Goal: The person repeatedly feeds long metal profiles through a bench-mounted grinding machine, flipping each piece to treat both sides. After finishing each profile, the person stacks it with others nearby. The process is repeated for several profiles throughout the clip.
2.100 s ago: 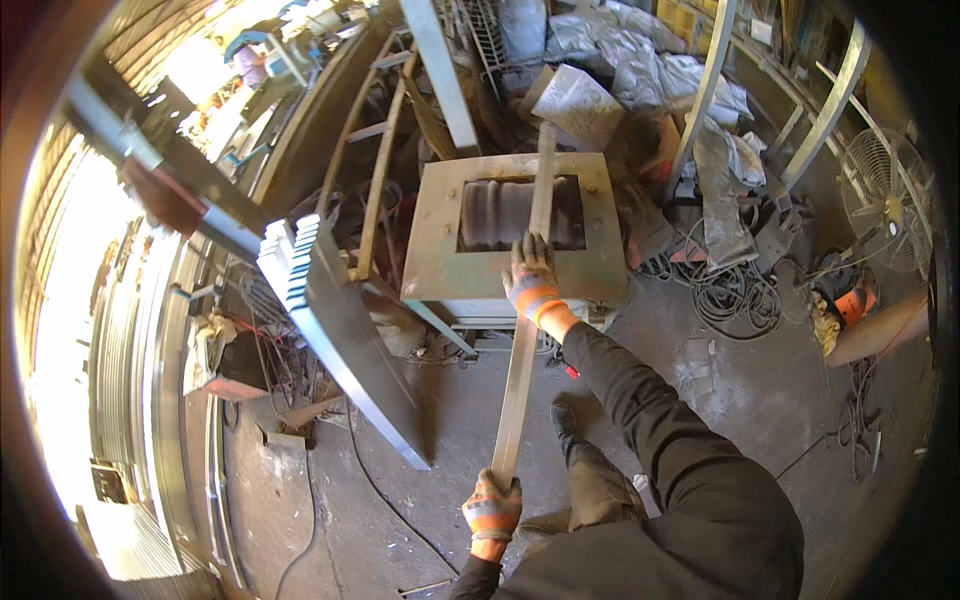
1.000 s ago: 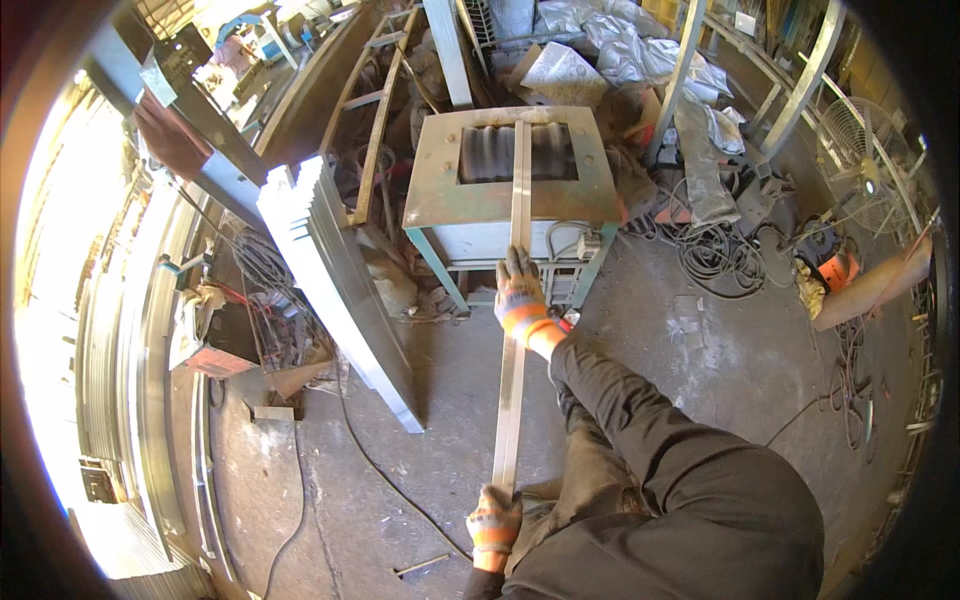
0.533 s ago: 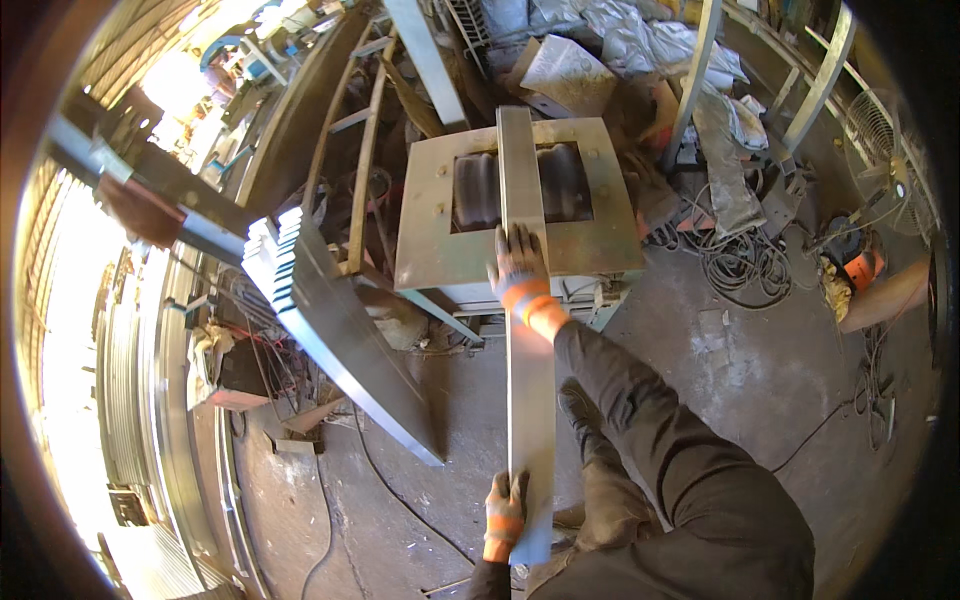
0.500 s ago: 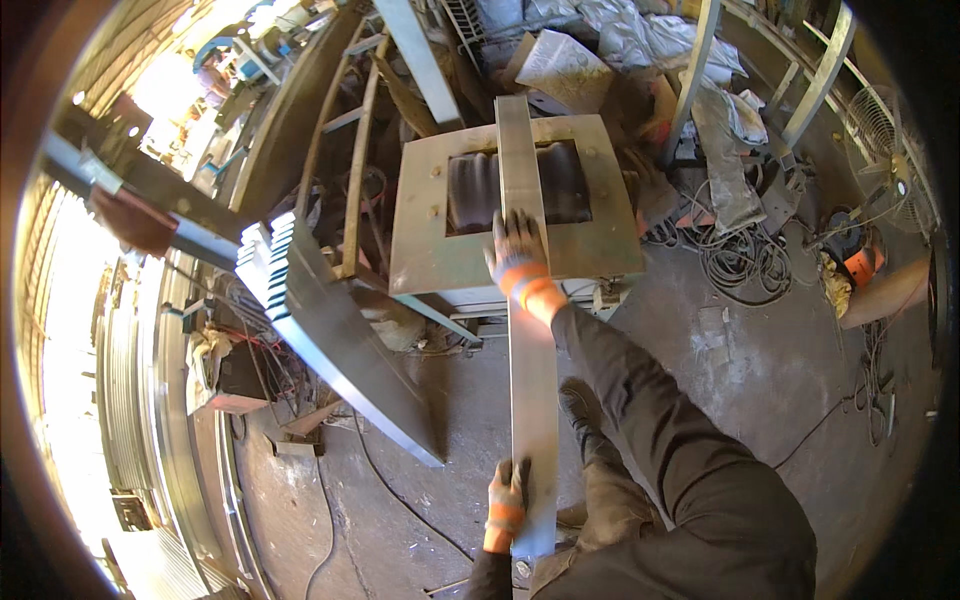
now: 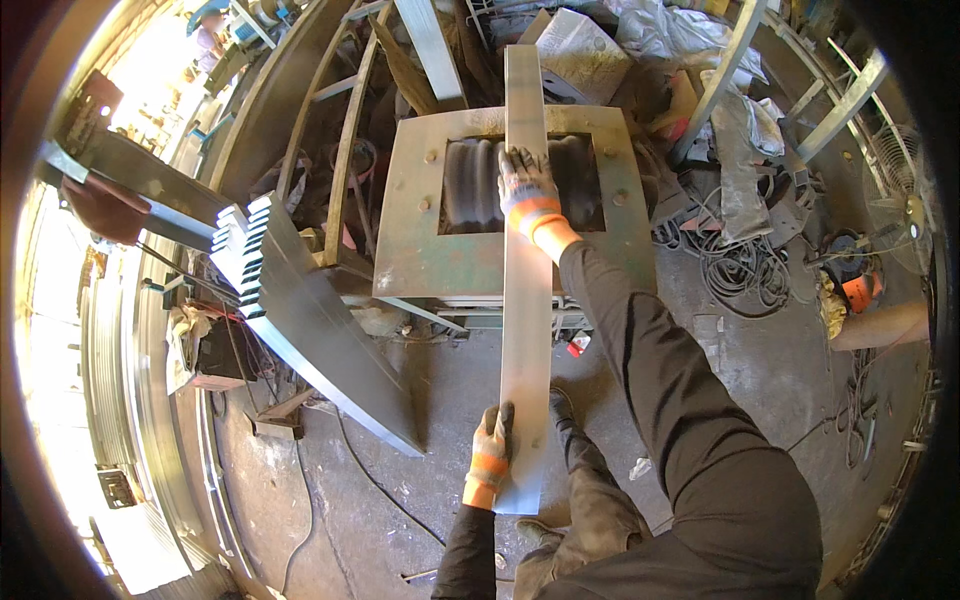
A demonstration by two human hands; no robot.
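Note:
A long flat metal bar (image 5: 526, 350) runs away from me across a worn grey-green machine table (image 5: 425, 262). In the table's rectangular opening a dark, ridged roller (image 5: 472, 185) shows on both sides of the bar. My left hand (image 5: 490, 447), in a grey and orange glove, grips the bar's left edge close to its near end; the fingers underneath are hidden. My right hand (image 5: 530, 190), gloved alike, lies flat on top of the bar over the opening, fingers stretched forward.
Left of the machine leans a stack of long metal bars (image 5: 330, 345). Cables (image 5: 740, 270) lie coiled on the floor at right, near a standing fan (image 5: 900, 190). Steel posts (image 5: 430, 50) and rails rise behind the table. Another person (image 5: 208, 42) is far off at upper left.
The bar has slid forward over the table, its far end now further past the opening. My left hand has moved forward with the near end; my right stays on top over the opening.

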